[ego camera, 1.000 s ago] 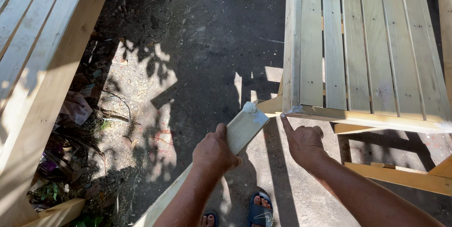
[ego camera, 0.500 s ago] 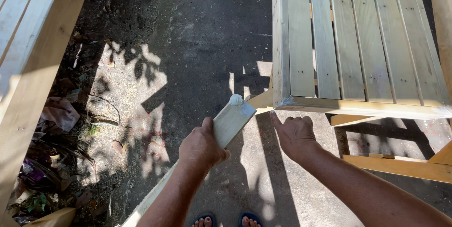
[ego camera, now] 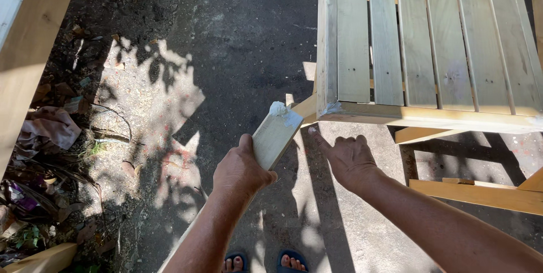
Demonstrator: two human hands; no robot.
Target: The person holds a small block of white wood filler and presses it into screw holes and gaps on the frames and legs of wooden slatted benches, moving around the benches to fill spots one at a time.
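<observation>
Filling the bench point(ego camera: 430, 41) corner: left hand point(ego camera: 240, 171) fingers clamped on putty-tipped board point(ego camera: 275, 135); right hand point(ego camera: 348, 157) forefinger out, others curled. Next: dab carefully.

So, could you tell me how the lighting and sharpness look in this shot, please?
Head view: hard sunlight, with dappled leaf shadows on the ground; the left hand and its board are sunlit and sharp; glare whitens the slatted frame; no visible blur.

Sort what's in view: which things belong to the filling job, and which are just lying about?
In use: left hand with grip on wood offcut carrying white filler; right hand; slatted wooden frame.

Lying about: crumpled cloth; dry leaves; timber beam.
</observation>
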